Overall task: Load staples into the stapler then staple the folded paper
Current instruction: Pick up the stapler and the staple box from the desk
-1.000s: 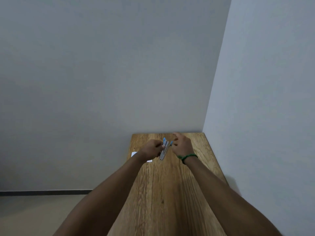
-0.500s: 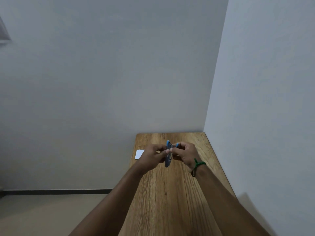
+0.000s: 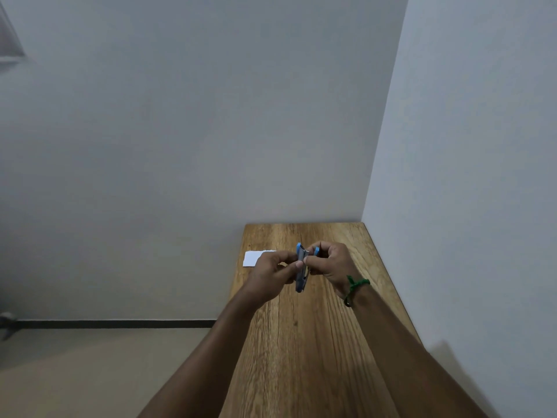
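Pulling nearer than a second ago, both hands are meeting on the stapler (image 3: 301,276), which is being held above the table (image 3: 301,372). On its left, the left hand (image 3: 271,274) is pinching its grey body between thumb and fingers. On its right, the right hand (image 3: 330,262), a green band (image 3: 355,286) circling the wrist, is curling round the blue part. Its two blue ends are pointing away, slightly apart. Beyond and left of the stapler, the folded paper (image 3: 256,257) is lying flat on the table, partly hidden behind the left hand.
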